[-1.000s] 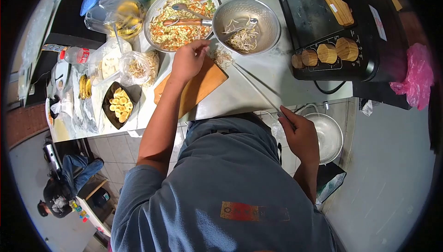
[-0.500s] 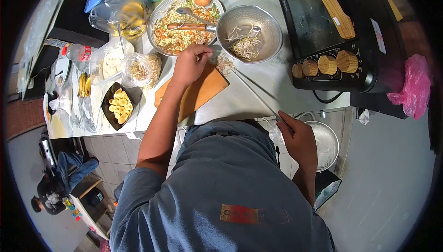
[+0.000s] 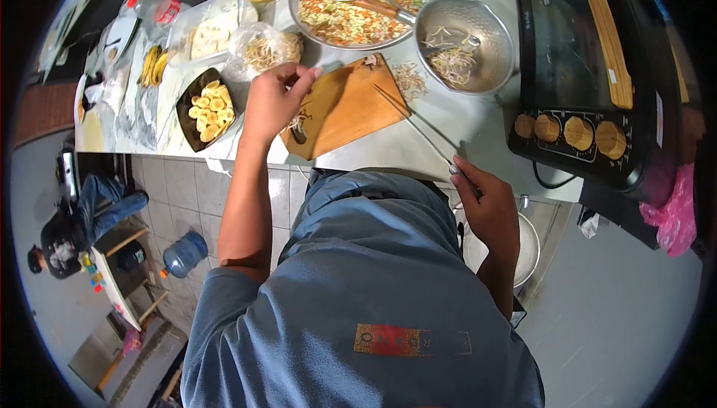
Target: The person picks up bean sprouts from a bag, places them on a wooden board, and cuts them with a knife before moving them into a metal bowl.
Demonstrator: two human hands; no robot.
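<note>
My left hand (image 3: 278, 102) hovers over the left part of the wooden cutting board (image 3: 349, 113), its fingers apart and nothing visible in them. Some bean sprouts (image 3: 299, 121) lie on the board beside it. In my right hand (image 3: 489, 203) are long thin metal tongs (image 3: 429, 139), their tips over the board's right edge. Behind the board stands a metal bowl (image 3: 493, 46) with sprouts inside. More loose sprouts (image 3: 409, 79) lie on the counter between board and bowl. A bag of sprouts (image 3: 263, 50) rests behind my left hand.
A tray of chopped vegetables (image 3: 351, 16) with an egg and utensils is at the back. A dark bowl of yellow slices (image 3: 210, 111) stands left. An appliance with wooden knobs (image 3: 579, 133) is at right. A person (image 3: 63, 236) sits far left.
The view has shifted, so the counter appears higher and farther right. My left hand has moved from near the metal bowl to the board's left side. My right hand still holds the tongs.
</note>
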